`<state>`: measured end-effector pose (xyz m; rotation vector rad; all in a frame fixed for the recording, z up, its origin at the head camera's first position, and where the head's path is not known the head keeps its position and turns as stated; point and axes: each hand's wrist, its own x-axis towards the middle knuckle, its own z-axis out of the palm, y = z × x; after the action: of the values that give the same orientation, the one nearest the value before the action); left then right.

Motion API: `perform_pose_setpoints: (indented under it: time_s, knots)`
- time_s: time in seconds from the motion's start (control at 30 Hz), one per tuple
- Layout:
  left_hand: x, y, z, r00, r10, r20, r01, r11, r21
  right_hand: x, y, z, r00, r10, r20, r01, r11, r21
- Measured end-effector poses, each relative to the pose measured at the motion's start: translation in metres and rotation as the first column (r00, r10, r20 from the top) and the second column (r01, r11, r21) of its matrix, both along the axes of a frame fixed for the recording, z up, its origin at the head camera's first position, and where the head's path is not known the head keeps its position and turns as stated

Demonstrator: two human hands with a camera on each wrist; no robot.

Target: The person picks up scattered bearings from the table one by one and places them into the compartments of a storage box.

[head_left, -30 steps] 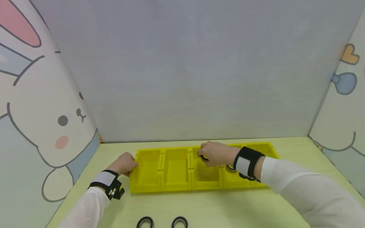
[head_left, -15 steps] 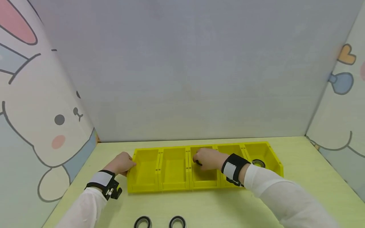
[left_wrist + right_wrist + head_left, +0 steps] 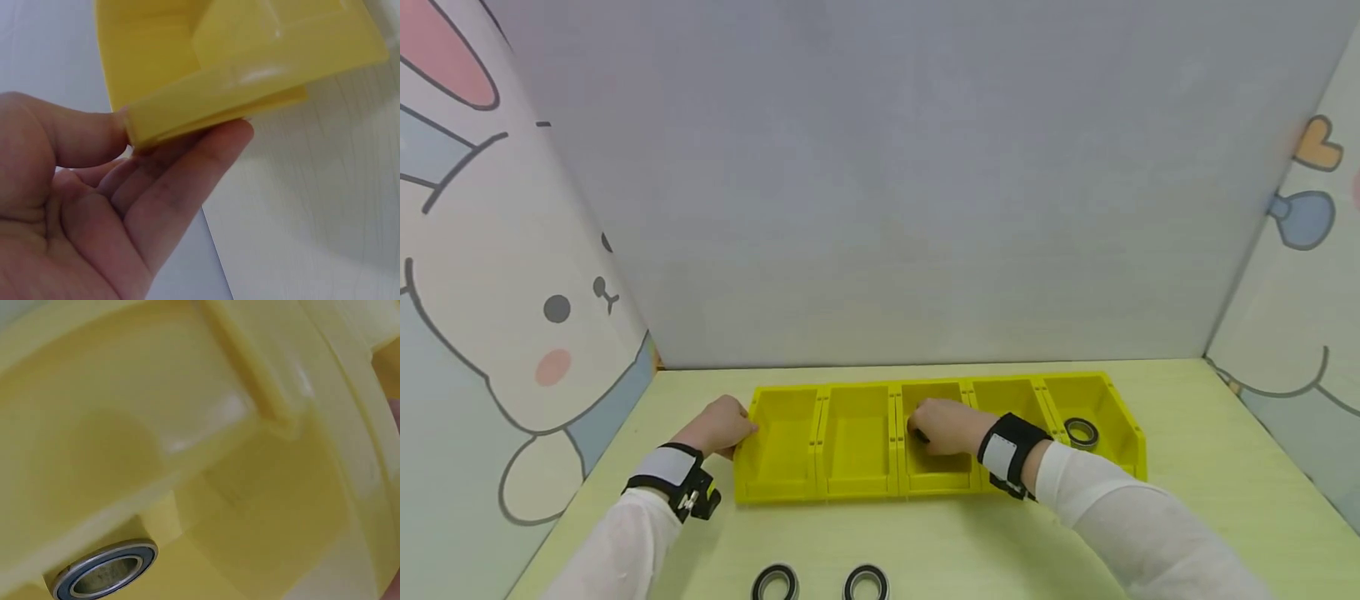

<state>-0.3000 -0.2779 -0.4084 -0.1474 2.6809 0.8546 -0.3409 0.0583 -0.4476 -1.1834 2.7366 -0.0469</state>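
Observation:
My left hand (image 3: 721, 423) grips the left end of a row of joined yellow bins (image 3: 859, 486). In the left wrist view, its thumb lies against the side of the yellow bin (image 3: 250, 81) and its fingers reach underneath. My right hand (image 3: 953, 426) is down inside the middle bin, pinching a ball bearing (image 3: 919, 435) that shows only as a dark edge beside the fingers. Another bearing (image 3: 1081, 432) lies in the rightmost bin. The right wrist view has a bearing (image 3: 106, 570) lying in a yellow bin, with only a sliver of the hand at the right edge.
Two more bearings, a left one (image 3: 775, 582) and a right one (image 3: 866, 582), lie on the pale table (image 3: 970, 550) in front of the bins. A grey panel (image 3: 895, 208) rises behind, and cartoon-printed panels stand at both sides.
My right hand has gone lower into the middle bin with the bearing, shifting slightly left in view. The rightmost bin's bearing has come into sight. My left hand keeps its grip.

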Motion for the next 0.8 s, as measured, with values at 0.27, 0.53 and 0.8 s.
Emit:
perform_pose_setpoints:
  time_s: [0.27,0.53,0.8]
  knots:
    - [0.001,0.001,0.005,1.0,0.001,0.001,-0.001,1.0,-0.006,0.003,-0.003,0.002,1.0,-0.024,0.013,0.025,1.0,-0.005]
    - [0.001,0.002,0.004,1.0,0.001,0.0,-0.001,1.0,-0.012,0.003,-0.001,0.003,1.0,-0.022,-0.019,0.021,1.0,-0.006]
    - [0.001,0.002,0.003,1.0,0.006,0.003,-0.006,1.0,-0.024,0.014,0.005,0.056,0.98,-0.055,-0.193,0.026,0.988,-0.149]
